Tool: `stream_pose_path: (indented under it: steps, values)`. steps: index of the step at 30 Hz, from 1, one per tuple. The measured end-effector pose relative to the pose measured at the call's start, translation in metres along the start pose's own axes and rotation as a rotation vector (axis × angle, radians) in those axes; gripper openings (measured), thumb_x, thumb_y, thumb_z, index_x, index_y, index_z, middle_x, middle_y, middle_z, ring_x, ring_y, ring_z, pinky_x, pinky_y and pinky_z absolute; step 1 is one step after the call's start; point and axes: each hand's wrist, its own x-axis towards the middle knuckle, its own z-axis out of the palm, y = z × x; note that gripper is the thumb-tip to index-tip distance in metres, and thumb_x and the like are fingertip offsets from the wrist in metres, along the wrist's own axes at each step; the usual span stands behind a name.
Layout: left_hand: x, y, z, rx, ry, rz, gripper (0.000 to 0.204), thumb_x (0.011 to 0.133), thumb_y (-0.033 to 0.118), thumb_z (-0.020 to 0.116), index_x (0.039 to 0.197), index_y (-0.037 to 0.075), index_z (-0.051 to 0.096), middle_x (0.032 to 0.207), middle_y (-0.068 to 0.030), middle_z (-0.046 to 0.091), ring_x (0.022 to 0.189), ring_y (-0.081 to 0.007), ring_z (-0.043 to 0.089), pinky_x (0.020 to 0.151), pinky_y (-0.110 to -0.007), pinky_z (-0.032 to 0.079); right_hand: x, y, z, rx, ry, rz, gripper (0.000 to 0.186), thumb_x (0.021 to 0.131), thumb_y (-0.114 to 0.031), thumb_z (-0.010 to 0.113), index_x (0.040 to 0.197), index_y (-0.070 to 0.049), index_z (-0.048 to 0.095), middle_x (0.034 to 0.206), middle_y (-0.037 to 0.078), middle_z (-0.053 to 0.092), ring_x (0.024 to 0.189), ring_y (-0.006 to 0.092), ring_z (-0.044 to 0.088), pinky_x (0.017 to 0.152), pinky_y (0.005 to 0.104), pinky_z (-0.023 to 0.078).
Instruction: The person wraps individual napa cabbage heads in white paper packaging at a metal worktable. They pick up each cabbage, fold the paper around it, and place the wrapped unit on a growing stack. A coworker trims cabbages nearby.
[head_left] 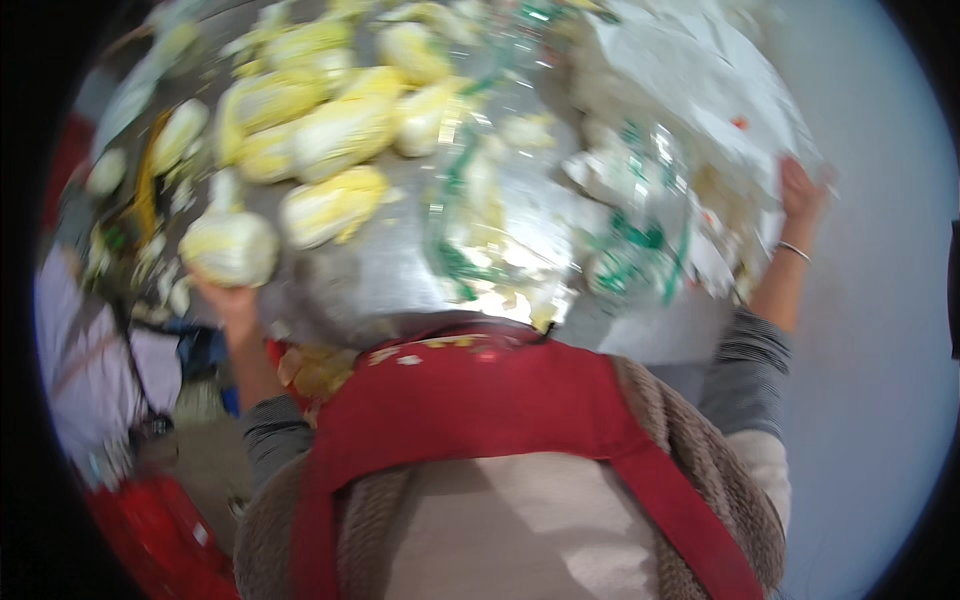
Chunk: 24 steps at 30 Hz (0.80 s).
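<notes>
At the table's left edge my left hand (228, 298) is closed on the base of a trimmed napa cabbage (232, 248), pale with a yellowish tint. Its fingers are mostly hidden beneath the cabbage. Far to the right, my right hand (803, 192) is at the edge of a crumpled white plastic sheet (690, 70). Motion smears those fingers, so their grip is unclear. A bracelet circles that wrist. More yellow-white napa cabbages (345, 135) lie heaped beyond my left hand, with a single one (333, 206) closest to it.
Clear plastic bags with green print (630, 240) spread over the metal table (375, 275), between my arms. Leaf scraps lie about. A pale wall (880, 300) stands on the right. At left are a person's lilac clothing (85, 340) and a red item (165, 535) low down.
</notes>
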Motion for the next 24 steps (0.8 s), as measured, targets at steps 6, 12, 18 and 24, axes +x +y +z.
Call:
stream_pose_path:
  steps: [6, 12, 18, 24]
  values:
    - [0.079, -0.028, 0.006, 0.258, 0.354, -0.414, 0.062, 0.081, 0.058, 0.054, 0.128, 0.018, 0.044, 0.128, -0.0055, 0.049, 0.113, -0.0289, 0.048, 0.091, -0.052, 0.039, -0.151, 0.197, -0.012, -1.481, -1.023, 0.075, 0.046, 0.078, -0.035, 0.063, 0.114, -0.007, 0.060, 0.117, 0.014, 0.058, 0.108, 0.0284, 0.054, 0.095, 0.0360, 0.040]
    - [0.068, -0.022, 0.014, 0.402, 0.399, -0.400, 0.068, 0.076, 0.058, 0.060, 0.125, 0.014, 0.045, 0.123, -0.0098, 0.050, 0.111, -0.0275, 0.048, 0.087, -0.048, 0.041, -0.177, 0.213, -0.033, -2.432, -1.264, 0.222, 0.085, 0.058, -0.055, 0.072, 0.126, -0.010, 0.047, 0.121, 0.020, 0.052, 0.109, 0.0367, 0.051, 0.093, 0.0438, 0.040]
    - [-0.022, -0.028, 0.038, 1.028, 0.515, 0.578, 0.064, 0.077, 0.029, 0.069, 0.125, -0.004, 0.041, 0.120, -0.0168, 0.050, 0.111, -0.0283, 0.048, 0.094, -0.041, 0.039, -0.107, 0.157, -0.077, -2.176, -1.238, 0.512, 0.091, 0.074, -0.067, 0.050, 0.117, 0.013, 0.049, 0.117, 0.029, 0.052, 0.108, 0.0394, 0.053, 0.093, 0.0380, 0.041]
    - [-0.095, -0.109, 0.113, 0.625, -0.379, 0.335, 0.041, 0.081, 0.002, 0.062, 0.118, -0.006, 0.048, 0.118, -0.0154, 0.052, 0.110, -0.0226, 0.051, 0.094, -0.031, 0.041, -0.074, 0.197, -0.184, -1.678, -0.071, 0.448, 0.087, 0.081, -0.065, 0.038, 0.119, 0.013, 0.048, 0.124, 0.030, 0.047, 0.122, 0.0368, 0.043, 0.101, 0.0348, 0.031]
